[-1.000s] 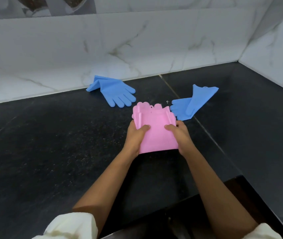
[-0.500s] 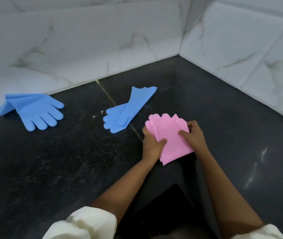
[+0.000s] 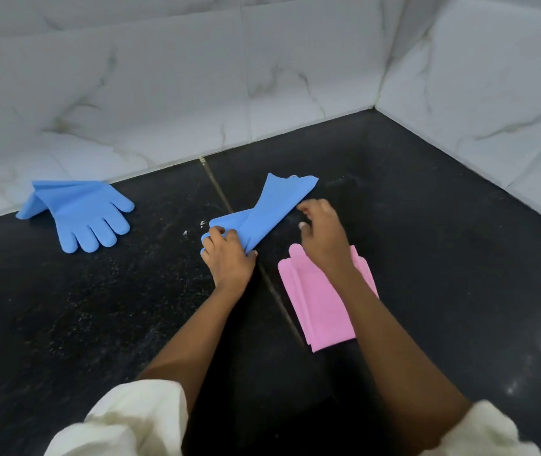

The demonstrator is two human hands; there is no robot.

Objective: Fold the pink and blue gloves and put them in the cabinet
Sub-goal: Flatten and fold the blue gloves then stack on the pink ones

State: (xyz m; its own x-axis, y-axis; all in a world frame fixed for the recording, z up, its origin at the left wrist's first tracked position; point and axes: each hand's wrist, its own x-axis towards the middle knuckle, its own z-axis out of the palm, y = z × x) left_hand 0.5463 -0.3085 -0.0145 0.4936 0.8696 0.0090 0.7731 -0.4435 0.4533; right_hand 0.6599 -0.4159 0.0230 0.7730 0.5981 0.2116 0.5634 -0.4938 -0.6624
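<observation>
The folded pink gloves (image 3: 320, 306) lie flat on the black countertop (image 3: 97, 324), partly under my right forearm. A blue glove (image 3: 274, 205) lies at the centre with its cuff pointing to the far right. My left hand (image 3: 228, 258) is shut on its finger end. My right hand (image 3: 323, 233) hovers just right of that glove with its fingers apart, holding nothing. A second blue glove (image 3: 78, 213) lies at the far left, its cuff bent up against the wall.
White marble-tiled walls (image 3: 262, 77) close off the counter at the back and on the right, meeting in a corner. A seam (image 3: 216, 185) runs across the countertop between the gloves. The counter's front edge is near my elbows.
The pink gloves have been set down on the counter and both hands have let go. My left hand has taken hold of the centre blue glove, and my right hand has moved up beside it.
</observation>
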